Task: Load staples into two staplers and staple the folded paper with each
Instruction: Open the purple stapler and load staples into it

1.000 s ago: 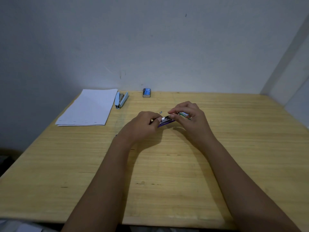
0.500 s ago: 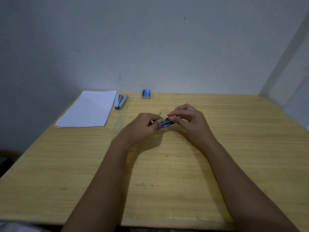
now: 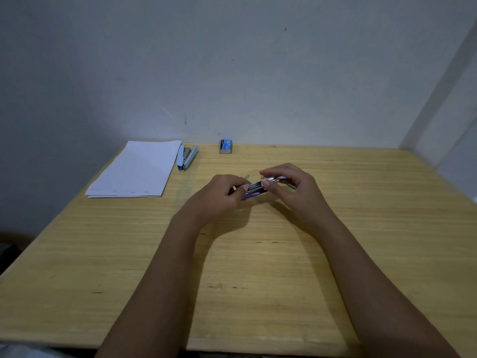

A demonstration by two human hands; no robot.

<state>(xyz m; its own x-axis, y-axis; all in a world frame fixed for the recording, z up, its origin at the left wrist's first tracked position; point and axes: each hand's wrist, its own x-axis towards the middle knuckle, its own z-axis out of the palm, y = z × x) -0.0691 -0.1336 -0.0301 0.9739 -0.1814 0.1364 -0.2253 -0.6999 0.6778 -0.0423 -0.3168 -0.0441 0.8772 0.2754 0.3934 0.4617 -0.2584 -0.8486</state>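
1. Stapler (image 3: pixel 254 191), purple, over desk (image 3: pixel 258 267) middle, nearer far edge; left hand (image 3: pixel 218 200) grips its rear end.
2. Fingers (image 3: pixel 274 172) of right hand (image 3: pixel 296 192) pinch its metal top, shifted slightly rightward since half a second ago.
3. Loading probably unfinished.

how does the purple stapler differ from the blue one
The purple stapler is dark, the light blue stapler pale. The purple stapler is gripped by the left hand and right hand mid-table; the light blue stapler lies untouched beside the paper stack, near the wall. Both are small staplers.
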